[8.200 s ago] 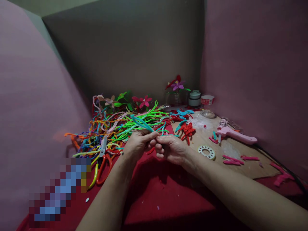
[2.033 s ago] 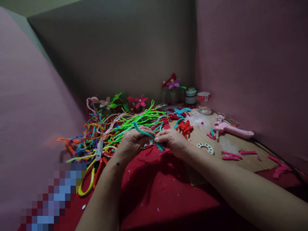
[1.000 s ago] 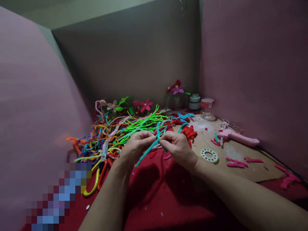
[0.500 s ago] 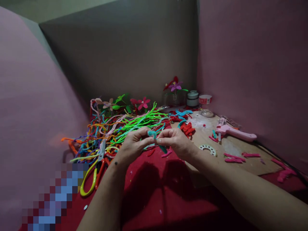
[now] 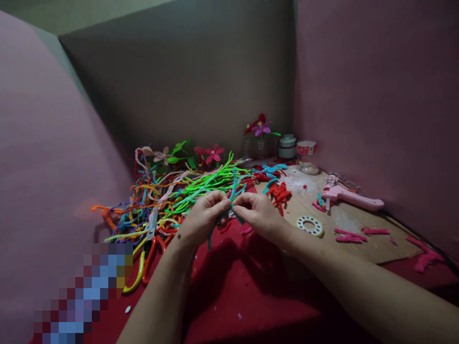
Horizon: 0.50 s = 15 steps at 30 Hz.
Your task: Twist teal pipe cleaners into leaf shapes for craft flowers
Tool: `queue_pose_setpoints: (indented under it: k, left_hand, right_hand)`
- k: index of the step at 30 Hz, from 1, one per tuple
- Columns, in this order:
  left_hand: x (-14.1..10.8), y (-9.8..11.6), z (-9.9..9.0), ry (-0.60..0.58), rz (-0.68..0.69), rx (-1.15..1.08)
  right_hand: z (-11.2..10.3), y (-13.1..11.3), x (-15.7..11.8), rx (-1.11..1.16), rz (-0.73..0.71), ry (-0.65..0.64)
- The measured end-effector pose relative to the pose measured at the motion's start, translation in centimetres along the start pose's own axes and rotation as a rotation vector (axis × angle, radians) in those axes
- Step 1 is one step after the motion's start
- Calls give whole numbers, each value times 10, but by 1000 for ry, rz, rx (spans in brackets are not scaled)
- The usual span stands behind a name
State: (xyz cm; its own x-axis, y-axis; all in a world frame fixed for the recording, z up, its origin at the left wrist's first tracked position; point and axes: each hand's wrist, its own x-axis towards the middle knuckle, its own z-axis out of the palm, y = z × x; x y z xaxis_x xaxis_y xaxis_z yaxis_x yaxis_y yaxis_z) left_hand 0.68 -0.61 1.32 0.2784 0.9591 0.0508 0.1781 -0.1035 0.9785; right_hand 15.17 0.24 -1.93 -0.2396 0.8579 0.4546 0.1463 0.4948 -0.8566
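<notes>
A teal pipe cleaner (image 5: 234, 180) is pinched between my two hands, above the red cloth. My left hand (image 5: 208, 212) holds it with thumb and forefinger, and one teal end hangs down below that hand. My right hand (image 5: 256, 210) grips it right beside the left fingertips, also in a pinch. Another length points up and away from the fingers. Where the strands meet is mostly hidden by my fingertips. Just behind my hands lies a heap of bright green pipe cleaners (image 5: 211, 179).
Scissors (image 5: 152, 229) with yellow and red handles lie left of my left arm. On the cardboard (image 5: 373, 248) at right are a pink glue gun (image 5: 353, 197), a white ring with holes (image 5: 310, 226) and pink pieces (image 5: 349, 236). Pipe-cleaner flowers (image 5: 214, 154) stand at the back.
The teal pipe cleaner has been turned: it was curled at the fingertips, and now one end points up and another hangs below my left hand. My right hand has shifted slightly.
</notes>
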Motion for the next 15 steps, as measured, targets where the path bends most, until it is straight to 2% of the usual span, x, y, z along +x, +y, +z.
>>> queue_pose_setpoints:
  k: [2, 3, 5, 9, 12, 15]
  left_hand:
    - [0, 1, 1, 62, 52, 109]
    - [0, 0, 2, 92, 77, 173]
    - [1, -3, 4, 156, 157, 329]
    - [4, -11, 6, 254, 459, 742]
    - [5, -15, 5, 239, 584, 959]
    - [4, -15, 4, 193, 596, 1035]
  right_hand:
    - [0, 0, 2, 165, 146, -29]
    - [0, 1, 3, 203, 176, -24]
    - [0, 4, 3, 194, 172, 6]
    - [0, 11, 2, 72, 112, 59]
    - [0, 14, 1, -23, 74, 73]
    - [0, 13, 0, -84, 58, 69]
